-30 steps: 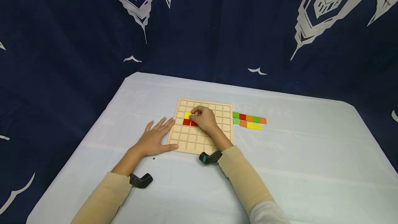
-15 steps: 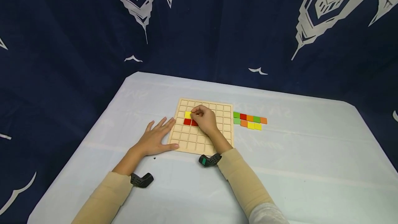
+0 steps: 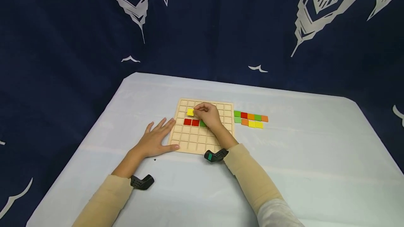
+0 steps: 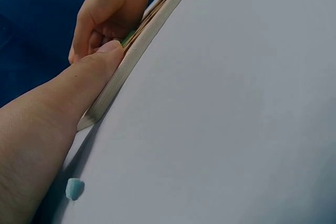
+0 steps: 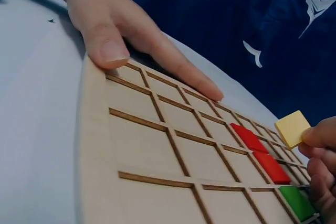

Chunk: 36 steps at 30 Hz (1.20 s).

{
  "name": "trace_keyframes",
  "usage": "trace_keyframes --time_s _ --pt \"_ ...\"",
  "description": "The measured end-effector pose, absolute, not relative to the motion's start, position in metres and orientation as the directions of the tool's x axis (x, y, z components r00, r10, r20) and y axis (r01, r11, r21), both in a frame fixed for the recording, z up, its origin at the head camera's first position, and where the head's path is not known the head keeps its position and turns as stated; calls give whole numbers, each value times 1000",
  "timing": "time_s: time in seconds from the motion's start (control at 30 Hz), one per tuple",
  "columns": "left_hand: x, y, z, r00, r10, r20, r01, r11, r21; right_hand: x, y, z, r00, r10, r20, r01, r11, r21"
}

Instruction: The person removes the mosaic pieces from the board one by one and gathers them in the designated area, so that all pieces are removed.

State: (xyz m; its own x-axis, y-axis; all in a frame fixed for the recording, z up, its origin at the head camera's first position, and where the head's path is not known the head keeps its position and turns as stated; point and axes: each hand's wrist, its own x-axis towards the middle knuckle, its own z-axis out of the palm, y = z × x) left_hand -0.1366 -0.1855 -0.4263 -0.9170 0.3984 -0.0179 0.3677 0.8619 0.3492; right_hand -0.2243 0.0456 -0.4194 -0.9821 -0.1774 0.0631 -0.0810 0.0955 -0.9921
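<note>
A pale wooden grid board [image 3: 189, 137] lies on the white table. My right hand [image 3: 209, 116] is over its upper middle and pinches a yellow square tile [image 5: 292, 128] between thumb and fingertip, lifted above the cells. Two red tiles [image 5: 270, 167] sit side by side in one row of the board, with a green tile [image 5: 296, 202] in the cell beside them, partly covered by the right hand in the head view. My left hand [image 3: 154, 139] lies with spread, straight fingers along the board's left side, its thumb [image 5: 111, 51] resting on the front left corner.
Right of the board, two rows of loose tiles [image 3: 250, 116] in green, red, orange and yellow lie on the table [image 3: 300, 150]. A small dark speck [image 3: 155, 159] is near the left wrist. A dark blue curtain [image 3: 202, 38] hangs behind the table.
My right hand has raised the yellow tile from the board and shifted slightly toward the back, uncovering the green tile. The left hand has stayed at the board's edge.
</note>
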Motion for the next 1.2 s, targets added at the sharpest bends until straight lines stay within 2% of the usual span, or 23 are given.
trace_keyframes --time_s 0.27,0.67,1.2 --pt "-135 -188 -425 -914 405 -12 371 848 377 -215 69 -402 -980 -193 -35 16 102 -995" --pt "-131 -191 -429 -917 399 17 374 844 385 -191 122 -397 -993 -101 -56 38 175 -984" --pt "-133 -188 -428 -910 414 29 393 836 383 -178 179 -389 -998 2 -62 60 270 -961"
